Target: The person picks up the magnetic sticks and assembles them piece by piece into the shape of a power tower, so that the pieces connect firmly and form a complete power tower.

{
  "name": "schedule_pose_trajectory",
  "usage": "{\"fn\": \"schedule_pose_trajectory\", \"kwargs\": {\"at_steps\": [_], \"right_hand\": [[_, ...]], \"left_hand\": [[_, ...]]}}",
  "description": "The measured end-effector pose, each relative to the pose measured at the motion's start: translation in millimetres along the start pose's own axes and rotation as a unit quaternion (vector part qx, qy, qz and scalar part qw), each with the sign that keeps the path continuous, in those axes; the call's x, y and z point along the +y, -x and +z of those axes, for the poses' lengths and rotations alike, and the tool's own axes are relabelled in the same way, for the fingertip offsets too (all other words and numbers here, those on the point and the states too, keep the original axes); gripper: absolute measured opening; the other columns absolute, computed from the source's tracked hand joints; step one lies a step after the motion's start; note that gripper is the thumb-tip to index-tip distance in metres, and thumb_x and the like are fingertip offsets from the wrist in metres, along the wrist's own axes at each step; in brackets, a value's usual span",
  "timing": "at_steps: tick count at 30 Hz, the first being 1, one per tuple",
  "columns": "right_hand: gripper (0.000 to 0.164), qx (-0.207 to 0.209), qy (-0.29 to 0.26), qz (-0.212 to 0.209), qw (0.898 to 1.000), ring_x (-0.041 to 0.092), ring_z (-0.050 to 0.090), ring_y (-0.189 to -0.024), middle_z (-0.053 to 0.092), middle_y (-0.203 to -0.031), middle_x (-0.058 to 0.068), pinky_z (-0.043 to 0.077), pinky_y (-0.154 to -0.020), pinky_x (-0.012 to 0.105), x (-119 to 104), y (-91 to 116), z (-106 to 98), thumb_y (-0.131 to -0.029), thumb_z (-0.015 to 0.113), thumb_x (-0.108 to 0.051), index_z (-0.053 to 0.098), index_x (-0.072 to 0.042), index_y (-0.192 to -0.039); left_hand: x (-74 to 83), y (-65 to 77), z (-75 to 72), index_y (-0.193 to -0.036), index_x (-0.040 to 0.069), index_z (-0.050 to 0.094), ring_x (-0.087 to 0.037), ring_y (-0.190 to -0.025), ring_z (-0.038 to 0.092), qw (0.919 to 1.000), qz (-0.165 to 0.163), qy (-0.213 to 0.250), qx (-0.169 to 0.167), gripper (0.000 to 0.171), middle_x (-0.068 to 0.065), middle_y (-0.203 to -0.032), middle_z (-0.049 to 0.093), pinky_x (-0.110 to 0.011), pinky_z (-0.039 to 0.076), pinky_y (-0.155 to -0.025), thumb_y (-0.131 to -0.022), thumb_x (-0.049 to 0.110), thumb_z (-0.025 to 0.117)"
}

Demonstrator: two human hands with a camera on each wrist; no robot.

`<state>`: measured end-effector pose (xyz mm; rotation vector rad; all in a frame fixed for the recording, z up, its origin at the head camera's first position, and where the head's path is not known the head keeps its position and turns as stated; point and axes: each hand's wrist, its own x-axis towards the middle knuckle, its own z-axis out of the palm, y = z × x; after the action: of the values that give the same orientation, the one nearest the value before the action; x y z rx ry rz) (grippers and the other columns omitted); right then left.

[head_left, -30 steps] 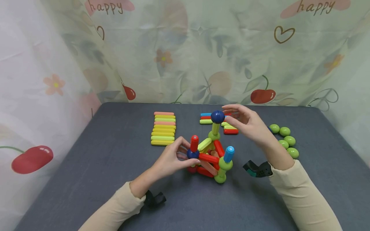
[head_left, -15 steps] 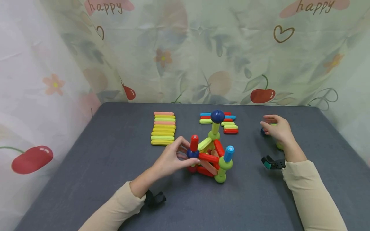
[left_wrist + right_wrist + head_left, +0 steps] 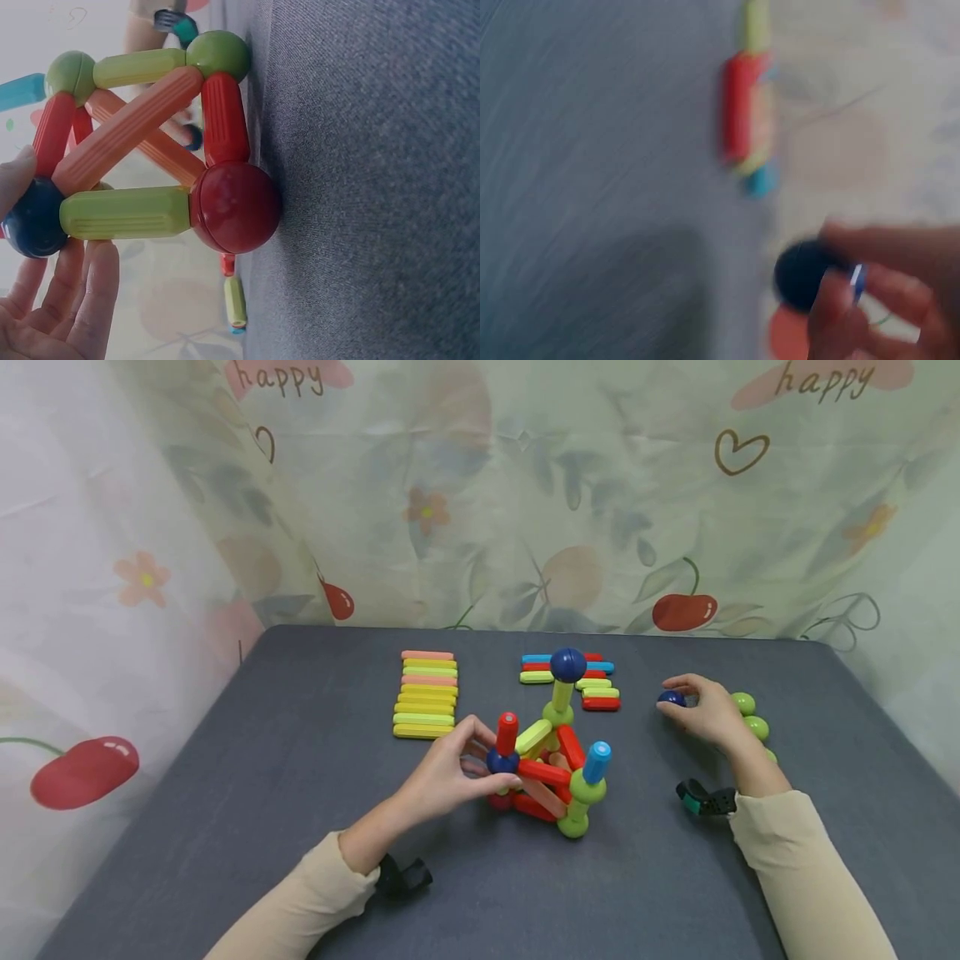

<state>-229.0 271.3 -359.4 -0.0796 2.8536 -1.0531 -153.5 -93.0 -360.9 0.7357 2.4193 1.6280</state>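
A frame built of ribbed rods and balls (image 3: pixel 543 772) stands mid-table in the head view. My left hand (image 3: pixel 450 768) grips its near-left dark blue ball (image 3: pixel 34 217) between thumb and fingers. A short red rod (image 3: pixel 507 733) rises from that ball, and a blue rod (image 3: pixel 597 762) tilts up from the right-hand green ball (image 3: pixel 587 787). Another dark blue ball (image 3: pixel 567 665) tops a yellow-green rod at the back. To the right, my right hand (image 3: pixel 708 714) pinches a loose dark blue ball (image 3: pixel 670 698), blurred in the right wrist view.
Several green balls (image 3: pixel 756 727) lie to the right, partly behind my right hand. Long yellow, green and pink rods (image 3: pixel 425 697) form a stack of rows at the back left. Short red, blue and green rods (image 3: pixel 600 702) lie behind the frame. A printed curtain (image 3: pixel 480 510) hangs behind the table.
My right hand has gone from beside the frame's top ball to the balls at the right, and has taken hold of a dark blue one. My left hand keeps its grip in place.
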Motion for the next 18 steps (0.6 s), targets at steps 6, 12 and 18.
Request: {"fn": "schedule_pose_trajectory", "kwargs": {"at_steps": [6,12,18], "right_hand": [[0.038,0.001,-0.130,-0.140,0.982,0.016,0.061,-0.070,0.057,-0.122,0.007,0.050,-0.063,0.026,-47,29,-6,-0.096,0.060,-0.021,0.052,-0.006,-0.131],[0.037,-0.084,-0.275,-0.351,0.891,0.011,0.053,-0.066,0.065,-0.109,-0.005,0.046,-0.054,0.025,-82,58,-6,-0.092,0.055,0.007,0.061,-0.015,-0.121],[0.038,-0.172,-0.283,-0.409,0.850,0.011,0.055,-0.072,0.064,-0.121,-0.003,0.046,-0.053,0.028,-93,66,2,-0.091,0.057,0.007,0.059,-0.013,-0.124]], "left_hand": [[-1.4,-1.2,1.0,-0.106,0.008,0.050,-0.020,-0.094,0.064,1.0000,-0.004,0.005,0.002,0.038,-0.009,-0.109,0.060,-0.026,0.056,-0.080,-0.082,0.015,0.078],[-3.1,-1.4,1.4,-0.106,0.007,0.050,-0.020,-0.095,0.065,1.0000,-0.002,0.005,0.001,0.038,-0.009,-0.110,0.060,-0.025,0.056,-0.080,-0.082,0.015,0.078],[-3.1,-0.6,1.5,-0.107,0.006,0.050,-0.021,-0.095,0.065,1.0000,0.001,0.006,0.000,0.038,-0.011,-0.110,0.060,-0.027,0.057,-0.081,-0.082,0.015,0.078]]}}
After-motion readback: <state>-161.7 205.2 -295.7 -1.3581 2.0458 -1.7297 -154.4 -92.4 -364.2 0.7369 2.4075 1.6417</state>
